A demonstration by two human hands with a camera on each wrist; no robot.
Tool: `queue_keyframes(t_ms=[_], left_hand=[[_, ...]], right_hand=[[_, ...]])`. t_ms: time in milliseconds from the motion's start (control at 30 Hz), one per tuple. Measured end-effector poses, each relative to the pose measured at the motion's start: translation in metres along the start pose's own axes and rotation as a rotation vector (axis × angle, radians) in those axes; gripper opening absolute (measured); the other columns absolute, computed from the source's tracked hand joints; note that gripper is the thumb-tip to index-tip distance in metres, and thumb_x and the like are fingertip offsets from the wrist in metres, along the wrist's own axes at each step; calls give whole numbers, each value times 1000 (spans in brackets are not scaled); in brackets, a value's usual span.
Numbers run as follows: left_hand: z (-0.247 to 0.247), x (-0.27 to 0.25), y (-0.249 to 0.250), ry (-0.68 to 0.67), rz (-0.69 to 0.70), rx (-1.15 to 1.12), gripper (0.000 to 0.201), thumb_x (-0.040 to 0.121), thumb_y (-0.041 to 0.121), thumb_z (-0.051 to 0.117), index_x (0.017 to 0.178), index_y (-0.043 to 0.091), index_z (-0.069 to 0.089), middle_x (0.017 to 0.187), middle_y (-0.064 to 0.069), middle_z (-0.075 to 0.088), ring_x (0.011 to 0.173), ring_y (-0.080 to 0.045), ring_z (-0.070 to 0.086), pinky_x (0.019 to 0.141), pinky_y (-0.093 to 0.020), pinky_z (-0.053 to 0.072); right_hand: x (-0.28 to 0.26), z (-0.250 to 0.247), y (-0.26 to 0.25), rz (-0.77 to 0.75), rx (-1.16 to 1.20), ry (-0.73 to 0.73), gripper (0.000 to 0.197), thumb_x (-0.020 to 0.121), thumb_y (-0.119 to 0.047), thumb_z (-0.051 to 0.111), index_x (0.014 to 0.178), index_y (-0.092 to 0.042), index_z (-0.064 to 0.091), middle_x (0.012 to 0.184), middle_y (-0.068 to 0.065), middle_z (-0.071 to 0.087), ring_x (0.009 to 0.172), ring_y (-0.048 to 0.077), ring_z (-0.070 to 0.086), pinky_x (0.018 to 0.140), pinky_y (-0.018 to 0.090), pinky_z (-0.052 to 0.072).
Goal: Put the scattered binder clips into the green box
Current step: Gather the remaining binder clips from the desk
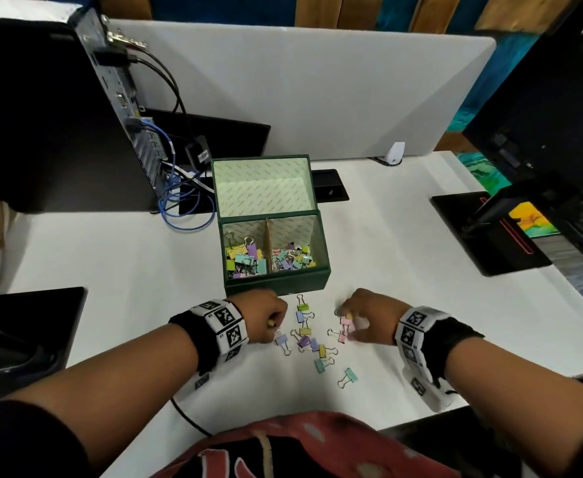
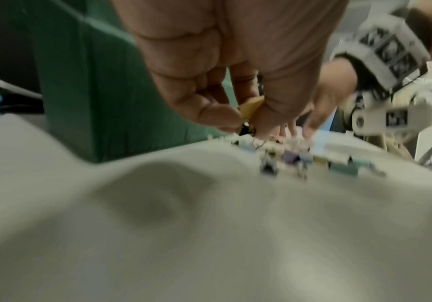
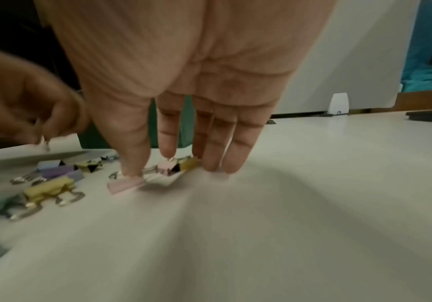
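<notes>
Pink binder clips [image 3: 125,185] under right fingers [image 3: 132,143]

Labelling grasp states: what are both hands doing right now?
Left hand: fingers curled, pinching a yellow metal binder clip.
Right hand: open, straight fingertips touching pink binder clips on the white desk.

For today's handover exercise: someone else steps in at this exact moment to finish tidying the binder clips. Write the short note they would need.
Left hand: fingers curled, pinching a yellow clip just above the table.
Right hand: fingers straight, tips pressing down on a small cluster of pink clips and a yellow one; nothing lifted.
Green box: lid open, just beyond the hands, both compartments already hold many clips.
Left to do: drop the held clip in, then gather the loose clips on the white table between the hands, including two teal ones nearest the person.
</notes>
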State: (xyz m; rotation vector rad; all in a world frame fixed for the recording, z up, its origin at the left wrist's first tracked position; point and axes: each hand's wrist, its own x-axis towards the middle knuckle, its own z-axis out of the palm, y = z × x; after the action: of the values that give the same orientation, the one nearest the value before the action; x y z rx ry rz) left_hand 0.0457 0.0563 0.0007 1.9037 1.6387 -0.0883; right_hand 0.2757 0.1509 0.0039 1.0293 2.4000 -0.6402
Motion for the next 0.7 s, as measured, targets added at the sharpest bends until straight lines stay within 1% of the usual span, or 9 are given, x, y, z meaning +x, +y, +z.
queue_keyframes(t_ms=[67,167,233,300,400,467,500,600,700], left_hand=[[-19,0,9,95,41,-34,10,77,16,61,77,21,52,85,5,48,80,-17,52,77,-31,49],[-50,8,18,260,64,-82,13,77,15,62,74,23,52,79,11,46,77,-13,49,73,-26,45],[-69,16,21,352,27,-103,14,77,16,63,75,25,52,85,7,50,80,-14,50,75,-27,46],[-83,25,22,408,-25,-127,11,78,15,64,80,21,55,91,4,50,83,-15,50,77,-28,45],[-91,37,22,443,-69,-120,13,78,11,64,91,13,60,97,-3,52,86,-18,51,76,-27,43],[-89,41,18,448,-91,-127,16,79,12,64,95,11,61,105,-7,56,86,-18,51,76,-26,42],[-87,42,16,453,-102,-140,18,80,14,64,97,13,61,108,-7,56,87,-19,53,76,-26,42],[-79,39,12,458,-132,-190,28,79,22,67,106,22,57,113,-3,50,96,-20,57,79,-28,45],[-69,24,14,447,-64,-170,31,79,25,67,108,25,57,109,5,46,97,-14,51,86,-28,45]], right_hand=[[-1,5,-1,-28,2,16,52,80,-32,65,129,-27,48,126,4,46,110,23,54,98,35,45],[1,9,-4,-73,-26,43,45,82,-21,61,126,-24,53,129,7,46,113,25,53,97,34,45],[1,12,-5,-78,-30,61,41,83,-12,56,122,-21,57,128,10,48,114,29,51,96,34,44],[2,14,-5,-80,-7,73,37,82,-8,53,117,-17,60,125,12,50,113,30,51,95,33,43],[1,13,-4,-83,-5,82,32,83,-9,53,113,-15,61,120,12,52,108,29,54,91,30,43],[2,12,-3,-71,-2,78,30,83,-12,54,112,-17,61,117,11,52,104,30,56,89,31,45],[1,12,-2,-59,0,75,30,82,-13,55,111,-17,60,116,10,52,102,30,56,88,31,45],[2,13,0,-22,5,90,29,80,-13,56,108,-16,59,110,7,50,94,27,57,79,28,44],[3,16,2,4,29,97,26,78,-11,57,104,-13,56,97,2,41,80,21,48,70,25,38]])
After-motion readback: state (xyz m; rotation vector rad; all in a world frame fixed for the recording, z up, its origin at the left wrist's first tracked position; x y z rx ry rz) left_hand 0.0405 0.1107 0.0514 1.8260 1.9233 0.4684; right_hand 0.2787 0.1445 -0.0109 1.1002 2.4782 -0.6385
